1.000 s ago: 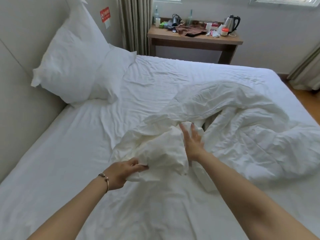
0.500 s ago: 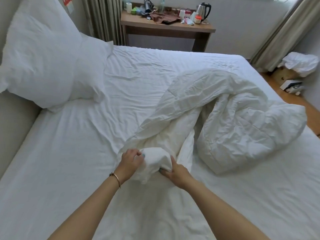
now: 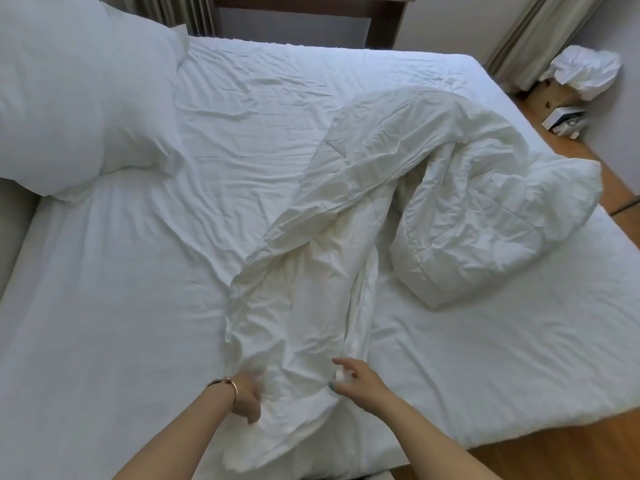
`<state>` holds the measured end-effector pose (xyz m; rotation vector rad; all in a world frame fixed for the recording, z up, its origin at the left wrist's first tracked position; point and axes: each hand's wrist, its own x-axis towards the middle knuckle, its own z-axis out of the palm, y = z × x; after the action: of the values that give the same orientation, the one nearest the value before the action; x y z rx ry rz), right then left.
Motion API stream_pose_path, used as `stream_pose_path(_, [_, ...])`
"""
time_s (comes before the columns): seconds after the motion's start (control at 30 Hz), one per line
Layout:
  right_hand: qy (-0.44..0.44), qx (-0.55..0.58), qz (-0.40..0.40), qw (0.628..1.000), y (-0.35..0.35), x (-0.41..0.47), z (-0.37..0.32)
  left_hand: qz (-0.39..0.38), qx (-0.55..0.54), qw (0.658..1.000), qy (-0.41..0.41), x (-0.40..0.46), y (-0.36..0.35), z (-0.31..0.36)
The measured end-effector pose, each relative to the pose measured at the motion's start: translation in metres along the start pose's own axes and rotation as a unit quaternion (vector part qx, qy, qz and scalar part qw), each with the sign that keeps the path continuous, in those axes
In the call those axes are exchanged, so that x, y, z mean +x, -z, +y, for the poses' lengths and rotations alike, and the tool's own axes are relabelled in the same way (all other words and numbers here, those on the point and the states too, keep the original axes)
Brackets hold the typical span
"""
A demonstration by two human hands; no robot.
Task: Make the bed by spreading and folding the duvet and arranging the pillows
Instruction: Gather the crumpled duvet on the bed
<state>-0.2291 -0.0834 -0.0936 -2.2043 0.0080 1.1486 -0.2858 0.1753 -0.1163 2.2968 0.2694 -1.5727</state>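
A crumpled white duvet [image 3: 398, 209] lies in a long twisted heap, running from the bed's near edge up to a thick bundle at the right. My left hand [image 3: 247, 396], with a bracelet on the wrist, grips the duvet's near end on its left side. My right hand [image 3: 356, 379] pinches the same end on its right side, with white cloth between thumb and fingers. Two white pillows [image 3: 69, 91] lean against the headboard at the top left, one overlapping the other. The wrinkled white sheet [image 3: 104, 306] covers the mattress.
A dark wooden desk [image 3: 311, 5] stands beyond the far side of the bed, with curtains [image 3: 540, 32] beside it. At the right, a cardboard box with white cloth [image 3: 585, 74] on it sits on the wooden floor [image 3: 519, 459].
Both hands have drawn the duvet's end toward the near edge of the bed, stretching the heap longer. The view has tilted down and the desk top has left the frame.
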Motion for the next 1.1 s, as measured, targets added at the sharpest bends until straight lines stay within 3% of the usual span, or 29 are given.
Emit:
stream_pose_path(0.1, [-0.018,0.026,0.037,0.999,0.014,0.008,-0.002,0.074,-0.007,0.997,0.011,-0.003,0.020,0.004])
stream_pose_path(0.2, [-0.026,0.045,0.055,0.997,0.031,0.018,-0.010,0.166,-0.079,0.982,-0.050,0.002,0.054,0.024])
stream_pose_path(0.33, [-0.028,0.052,0.074,0.996,0.050,0.026,-0.021,0.190,-0.209,0.954,-0.102,0.012,0.083,0.062])
stream_pose_path(0.4, [-0.036,0.037,0.076,0.996,0.058,0.030,-0.021,0.187,-0.179,0.960,-0.109,0.018,0.089,0.080])
stream_pose_path(0.57, [-0.053,0.022,0.072,0.996,0.089,0.036,-0.014,0.200,0.042,0.975,-0.092,0.030,0.106,0.121])
stream_pose_path(0.7, [-0.053,-0.010,0.088,0.995,0.138,0.050,-0.010,0.222,-0.004,0.970,-0.096,0.039,0.145,0.160])
stream_pose_path(0.83, [-0.040,-0.049,0.208,0.976,0.209,0.079,-0.030,0.320,-0.099,0.934,-0.123,0.048,0.203,0.214])
stream_pose_path(0.93, [-0.038,-0.019,0.284,0.958,0.267,0.102,-0.053,0.431,-0.084,0.885,-0.153,0.057,0.243,0.261])
stream_pose_path(1.0, [-0.026,-0.019,0.288,0.957,0.299,0.121,-0.062,0.487,-0.031,0.863,-0.136,0.065,0.266,0.288])
stream_pose_path(1.1, [-0.033,-0.062,0.253,0.965,0.325,0.148,-0.063,0.500,0.049,0.861,-0.077,0.086,0.291,0.315])
